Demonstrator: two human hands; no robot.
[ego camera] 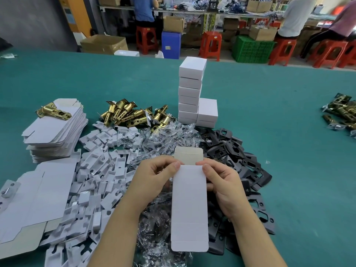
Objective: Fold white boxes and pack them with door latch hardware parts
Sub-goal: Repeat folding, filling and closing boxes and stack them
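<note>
I hold a white box blank (189, 205) upright over the green table (289, 151), its top flap standing up. My left hand (154, 176) pinches its upper left edge. On the upper right edge, my right hand (223, 182) pinches the blank too. Behind it lie brass door latches (131, 114), clear bags of screws (163, 135), black strike plates (237, 157) and white plastic inserts (96, 170). A stack of flat box blanks (55, 132) sits at left with one brass latch (54, 111) on top. Folded white boxes (191, 91) are stacked at the centre back.
More flat blanks (38, 199) lie at the near left. Another heap of latches (342, 114) sits at the far right of the table. Beyond the table stand red stools (211, 45), a green crate (252, 49), cardboard cartons (105, 44) and seated people at a workbench.
</note>
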